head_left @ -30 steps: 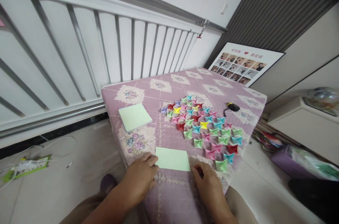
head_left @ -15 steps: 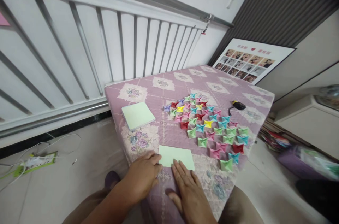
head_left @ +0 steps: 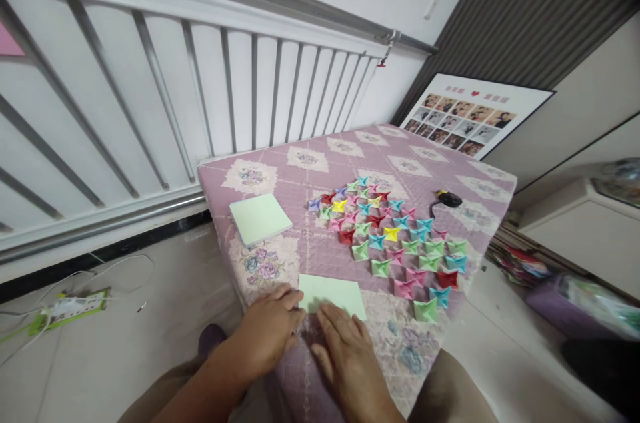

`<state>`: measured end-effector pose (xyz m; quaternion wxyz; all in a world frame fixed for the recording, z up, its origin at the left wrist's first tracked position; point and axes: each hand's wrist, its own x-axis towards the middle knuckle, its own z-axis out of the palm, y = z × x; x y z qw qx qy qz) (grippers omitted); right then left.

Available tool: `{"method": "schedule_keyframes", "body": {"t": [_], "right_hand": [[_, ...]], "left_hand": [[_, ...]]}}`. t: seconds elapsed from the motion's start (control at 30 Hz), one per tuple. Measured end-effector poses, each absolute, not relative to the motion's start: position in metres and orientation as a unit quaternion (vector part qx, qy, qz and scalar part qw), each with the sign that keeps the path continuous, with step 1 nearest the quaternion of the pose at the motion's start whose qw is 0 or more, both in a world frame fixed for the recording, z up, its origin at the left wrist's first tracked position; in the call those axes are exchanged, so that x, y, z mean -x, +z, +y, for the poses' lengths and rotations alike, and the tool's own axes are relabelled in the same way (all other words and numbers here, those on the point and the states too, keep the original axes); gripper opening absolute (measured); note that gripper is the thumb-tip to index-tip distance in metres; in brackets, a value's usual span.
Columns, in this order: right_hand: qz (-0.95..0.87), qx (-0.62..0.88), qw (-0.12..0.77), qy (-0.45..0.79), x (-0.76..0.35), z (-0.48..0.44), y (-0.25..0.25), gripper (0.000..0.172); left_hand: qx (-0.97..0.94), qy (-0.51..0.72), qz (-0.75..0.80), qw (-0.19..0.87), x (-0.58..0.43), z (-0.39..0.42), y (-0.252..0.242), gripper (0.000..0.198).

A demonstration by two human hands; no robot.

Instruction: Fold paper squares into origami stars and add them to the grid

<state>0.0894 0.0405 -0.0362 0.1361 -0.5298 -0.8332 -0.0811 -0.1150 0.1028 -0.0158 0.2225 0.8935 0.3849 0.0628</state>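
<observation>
Head view: the green sheet lies at the counter's near edge, its long side running along that edge. The left hand, loosely curled and empty, touches its left end. The right hand, flat, presses its near edge.

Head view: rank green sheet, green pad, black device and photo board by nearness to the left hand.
1. Green sheet, touching the left hand.
2. Green pad, ahead on the cloth.
3. Black device, far right.
4. Photo board, leaning behind.
</observation>
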Motion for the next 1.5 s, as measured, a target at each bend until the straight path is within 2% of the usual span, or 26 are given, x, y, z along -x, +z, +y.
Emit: {"method": "schedule_keyframes", "body": {"t": [0.13, 0.17, 0.27, 0.37, 0.7, 1.0, 1.13, 1.3, 1.5], "right_hand": [[-0.818, 0.547, 0.165, -0.064, -0.09, 0.041, -0.046, 0.034], [-0.817, 0.548, 0.172, -0.06, -0.093, 0.04, -0.048, 0.034], [-0.808, 0.556, 0.188, -0.041, -0.096, 0.041, -0.05, 0.033], [-0.795, 0.57, 0.206, -0.015, -0.094, 0.045, -0.046, 0.031], [-0.739, 0.597, 0.302, 0.077, -0.096, 0.059, -0.043, 0.017], [-0.74, 0.597, 0.302, 0.064, -0.093, 0.059, -0.042, 0.02], [-0.752, 0.596, 0.281, 0.011, -0.09, 0.061, -0.04, 0.017], [-0.772, 0.579, 0.259, -0.028, -0.087, 0.062, -0.036, 0.017], [-0.772, 0.546, 0.325, -0.002, -0.095, 0.062, -0.042, 0.02]], "left_hand": [[-0.888, 0.083, 0.388, 0.231, 0.126, 0.114, -0.011, 0.011], [-0.878, 0.086, 0.41, 0.232, 0.128, 0.117, -0.009, 0.011], [-0.839, 0.125, 0.483, 0.216, 0.127, 0.123, -0.006, 0.014], [-0.86, 0.156, 0.445, 0.196, 0.115, 0.121, -0.007, 0.025], [-0.909, 0.094, 0.384, 0.132, 0.097, 0.117, -0.018, 0.016], [-0.914, 0.098, 0.375, 0.117, 0.094, 0.122, -0.02, 0.013], [-0.906, 0.126, 0.388, 0.112, 0.093, 0.119, -0.016, 0.014], [-0.91, 0.156, 0.359, 0.135, 0.09, 0.108, -0.009, 0.014], [-0.87, 0.283, 0.339, 0.221, 0.097, 0.108, -0.007, 0.021]]}}
